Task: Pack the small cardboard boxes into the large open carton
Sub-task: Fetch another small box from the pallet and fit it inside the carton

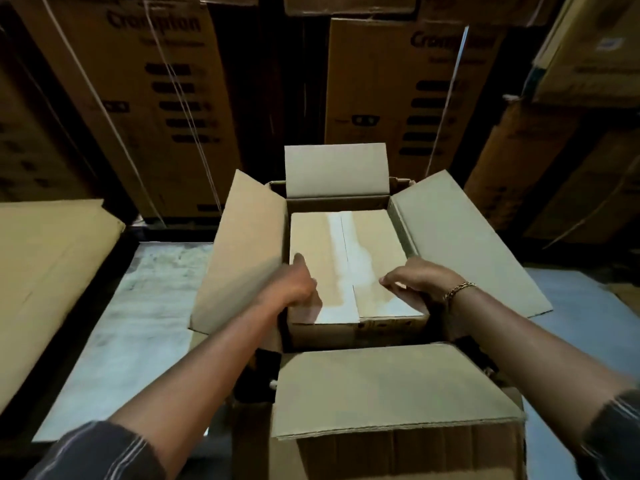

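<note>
A large open carton (pixel 467 237) stands in front of me with all its flaps spread outward. Inside its mouth is a small cardboard box (pixel 374 237) with a strip of clear tape along its top seam; its near end sits higher than the carton's rim. My left hand (pixel 298 285) grips the box's near left edge, thumb lying on top. My right hand (pixel 415 282), with a gold bracelet at the wrist, grips the near right corner, fingers curled over the top. The box's lower part is hidden inside the carton.
Tall printed cartons (pixel 156 98) with strapping are stacked close behind and at the right. A flat cardboard sheet (pixel 45 271) lies at the left over a pale floor (pixel 131 323). The carton's near flap (pixel 381 393) lies toward me.
</note>
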Available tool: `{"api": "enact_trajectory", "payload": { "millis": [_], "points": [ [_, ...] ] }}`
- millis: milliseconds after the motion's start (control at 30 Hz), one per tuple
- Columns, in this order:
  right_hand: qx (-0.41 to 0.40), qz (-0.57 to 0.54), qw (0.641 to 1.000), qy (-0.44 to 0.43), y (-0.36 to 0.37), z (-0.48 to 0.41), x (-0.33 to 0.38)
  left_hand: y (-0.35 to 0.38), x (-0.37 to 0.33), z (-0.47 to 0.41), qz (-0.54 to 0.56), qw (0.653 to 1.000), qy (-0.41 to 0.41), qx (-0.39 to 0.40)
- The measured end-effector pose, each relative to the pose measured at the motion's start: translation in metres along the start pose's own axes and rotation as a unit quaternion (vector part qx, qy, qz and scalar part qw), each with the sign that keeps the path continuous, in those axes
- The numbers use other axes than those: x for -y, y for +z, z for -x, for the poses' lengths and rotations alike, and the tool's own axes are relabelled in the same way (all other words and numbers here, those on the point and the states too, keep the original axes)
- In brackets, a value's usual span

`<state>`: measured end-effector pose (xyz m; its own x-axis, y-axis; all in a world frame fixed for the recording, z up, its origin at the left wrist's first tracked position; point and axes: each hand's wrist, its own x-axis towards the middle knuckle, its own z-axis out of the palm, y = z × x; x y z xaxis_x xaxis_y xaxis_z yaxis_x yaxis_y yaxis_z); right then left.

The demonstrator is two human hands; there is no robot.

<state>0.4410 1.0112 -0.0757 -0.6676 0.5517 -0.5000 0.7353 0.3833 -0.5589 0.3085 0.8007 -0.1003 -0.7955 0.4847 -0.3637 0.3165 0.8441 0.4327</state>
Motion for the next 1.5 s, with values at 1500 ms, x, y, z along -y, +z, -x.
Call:
{"api": "enact_trajectory", "payload": {
  "millis": [1500],
  "points": [
    [-0.121,0.259,0.948,-0.139,0.009,0.001,-0.026,0.015,-0.009,0.027,-0.096,0.979,0.013,-0.177]
  ]
}}
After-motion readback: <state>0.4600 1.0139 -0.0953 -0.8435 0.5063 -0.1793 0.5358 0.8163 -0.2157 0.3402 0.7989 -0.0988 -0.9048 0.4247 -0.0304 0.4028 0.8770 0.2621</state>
